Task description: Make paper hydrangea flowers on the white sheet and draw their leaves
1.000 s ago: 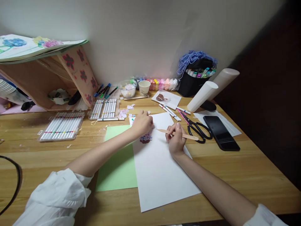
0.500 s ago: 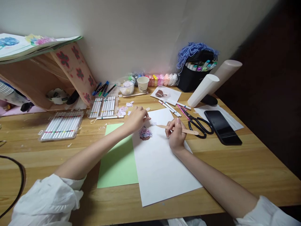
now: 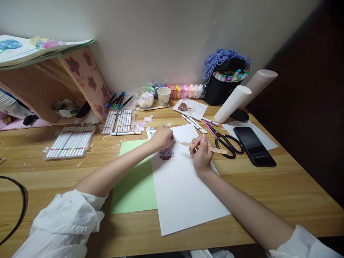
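While the right hand (image 3: 202,154) pinches a flat, pale wooden stick (image 3: 219,150) between thumb and fingers, its narrow tip points left and lies close to the fingertips of the left hand (image 3: 162,138). The left hand is bent down over the upper part of a large white paper sheet (image 3: 188,193), its fingertips drawn together; whether anything is gripped between them cannot be told. Just below those fingers, on the sheet, sits a small purple-and-blue speckled patch with a brown base (image 3: 166,154), partly covered by the hand. The sheet overlaps a light green paper sheet (image 3: 134,195) on its left side; both lie on a wood-grain table (image 3: 129,234).

To the right of the right hand lie black-handled scissors (image 3: 229,146), open at a narrow angle, and next to them a black smartphone (image 3: 254,147), resting partly on white paper. Beyond the sheet are loose white markers (image 3: 194,123) and a small white paper square (image 3: 199,111) bearing a brown lump (image 3: 182,106). Pale pink and lilac paper scraps (image 3: 139,126) lie beyond the left hand. Further back stand a clear round bowl (image 3: 139,102) and a white paper cup (image 3: 163,96).
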`<state>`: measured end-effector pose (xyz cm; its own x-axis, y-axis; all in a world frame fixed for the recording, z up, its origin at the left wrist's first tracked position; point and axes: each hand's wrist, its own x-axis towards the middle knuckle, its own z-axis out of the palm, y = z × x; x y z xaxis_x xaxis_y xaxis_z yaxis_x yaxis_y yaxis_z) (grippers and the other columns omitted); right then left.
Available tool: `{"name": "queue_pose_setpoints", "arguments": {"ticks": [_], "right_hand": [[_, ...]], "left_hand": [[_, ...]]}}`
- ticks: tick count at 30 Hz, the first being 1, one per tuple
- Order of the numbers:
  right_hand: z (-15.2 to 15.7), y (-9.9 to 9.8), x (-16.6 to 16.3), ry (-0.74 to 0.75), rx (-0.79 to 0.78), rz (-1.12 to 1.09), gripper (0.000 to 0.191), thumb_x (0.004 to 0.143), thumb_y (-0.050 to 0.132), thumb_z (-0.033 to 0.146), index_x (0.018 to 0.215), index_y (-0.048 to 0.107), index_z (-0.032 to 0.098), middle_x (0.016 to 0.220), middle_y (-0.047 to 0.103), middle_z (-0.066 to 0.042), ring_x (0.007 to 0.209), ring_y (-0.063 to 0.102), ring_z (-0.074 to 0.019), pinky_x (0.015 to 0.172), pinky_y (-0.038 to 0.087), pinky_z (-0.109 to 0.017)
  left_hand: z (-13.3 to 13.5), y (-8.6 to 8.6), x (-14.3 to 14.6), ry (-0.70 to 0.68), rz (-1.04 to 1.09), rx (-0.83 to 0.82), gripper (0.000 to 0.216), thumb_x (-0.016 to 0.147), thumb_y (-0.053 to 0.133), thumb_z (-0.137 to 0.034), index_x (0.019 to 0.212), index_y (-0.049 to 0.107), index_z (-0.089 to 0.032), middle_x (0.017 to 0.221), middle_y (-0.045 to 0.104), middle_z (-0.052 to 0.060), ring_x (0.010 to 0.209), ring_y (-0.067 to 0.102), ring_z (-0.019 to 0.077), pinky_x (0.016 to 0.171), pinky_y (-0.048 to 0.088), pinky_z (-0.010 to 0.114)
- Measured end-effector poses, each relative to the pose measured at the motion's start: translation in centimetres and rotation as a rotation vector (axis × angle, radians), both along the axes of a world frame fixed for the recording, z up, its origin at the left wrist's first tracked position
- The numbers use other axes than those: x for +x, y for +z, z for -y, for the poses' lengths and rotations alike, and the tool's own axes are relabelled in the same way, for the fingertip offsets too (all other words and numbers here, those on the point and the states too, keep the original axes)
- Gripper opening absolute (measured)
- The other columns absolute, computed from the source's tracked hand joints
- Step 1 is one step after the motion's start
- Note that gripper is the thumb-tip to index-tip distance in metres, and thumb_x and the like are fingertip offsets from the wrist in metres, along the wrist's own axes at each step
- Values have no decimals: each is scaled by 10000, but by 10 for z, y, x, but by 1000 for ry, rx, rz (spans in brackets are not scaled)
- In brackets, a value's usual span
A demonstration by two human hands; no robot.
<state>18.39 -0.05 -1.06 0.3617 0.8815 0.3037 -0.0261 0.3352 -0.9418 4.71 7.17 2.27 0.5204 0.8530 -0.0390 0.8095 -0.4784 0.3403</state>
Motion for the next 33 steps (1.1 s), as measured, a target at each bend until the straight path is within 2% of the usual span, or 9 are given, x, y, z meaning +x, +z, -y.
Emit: {"name": "queue_pose_setpoints", "arguments": {"ticks": [7, 15, 20, 23, 25, 27, 28, 31, 33], "right_hand": [[1, 1, -2, 12, 11, -51, 457, 929, 379, 510, 582, 395, 213, 480, 338, 69, 330, 338, -63, 334, 255, -213], [0, 0, -1, -17, 7, -24, 460, 930, 363, 521, 585, 387, 217, 493, 343, 65, 333, 340, -65, 332, 256, -215], [0, 0, 0, 1, 6, 2, 439, 956, 322, 478, 608, 382, 217, 499, 348, 69, 349, 347, -71, 361, 283, -219], [-1, 3, -1, -60, 42, 22, 363, 956, 362, 439, 684, 446, 213, 572, 494, 35, 483, 483, -100, 453, 374, -222], [-3, 6, -1, -77, 40, 71, 279, 948, 397, 419, 803, 512, 211, 810, 640, -30, 692, 586, -130, 568, 451, -241], [-4, 7, -2, -9, -12, 117, 253, 943, 405, 418, 901, 542, 210, 1036, 658, -74, 864, 613, -154, 692, 494, -279], [-4, 6, -3, 50, -56, 127, 261, 940, 406, 425, 921, 549, 208, 1076, 654, -82, 896, 618, -160, 729, 502, -296], [-3, 1, -6, 225, -186, 131, 259, 895, 489, 454, 911, 546, 201, 1017, 676, -77, 845, 640, -165, 724, 518, -309], [0, -3, -8, 292, -211, 144, 255, 832, 594, 443, 882, 534, 201, 958, 678, -63, 815, 644, -168, 714, 522, -308]], "left_hand": [[4, 15, -23, 26, 95, 15, 162, 818, 590, -264, 802, 712, -158, 850, 659, 91, 857, 570, 232, 795, 429, 339], [11, -5, 3, 63, 13, 45, 108, 759, 623, -178, 752, 729, -158, 860, 668, 117, 929, 548, 288, 759, 433, 360], [8, -1, 3, 76, 19, 37, 113, 754, 590, -165, 724, 699, -167, 840, 679, 96, 880, 570, 265, 734, 434, 340], [12, 8, -6, 76, 115, 15, 91, 780, 574, -191, 765, 663, -177, 862, 686, 58, 850, 586, 226, 737, 436, 317], [17, 15, -13, 76, 231, -14, 63, 793, 568, -195, 777, 627, -181, 852, 687, 38, 825, 600, 201, 722, 435, 299], [25, 21, -20, 78, 341, -53, 44, 802, 565, -203, 776, 593, -183, 831, 682, 26, 789, 612, 181, 684, 435, 280], [29, 23, -23, 80, 380, -74, 41, 804, 563, -206, 773, 578, -183, 818, 677, 23, 771, 615, 173, 667, 435, 272], [40, 25, -31, 93, 419, -112, 60, 799, 554, -198, 742, 544, -184, 772, 659, 18, 731, 610, 164, 631, 434, 261], [46, 24, -35, 93, 414, -126, 71, 796, 547, -191, 726, 538, -184, 755, 652, 18, 719, 604, 164, 620, 432, 261]]}}
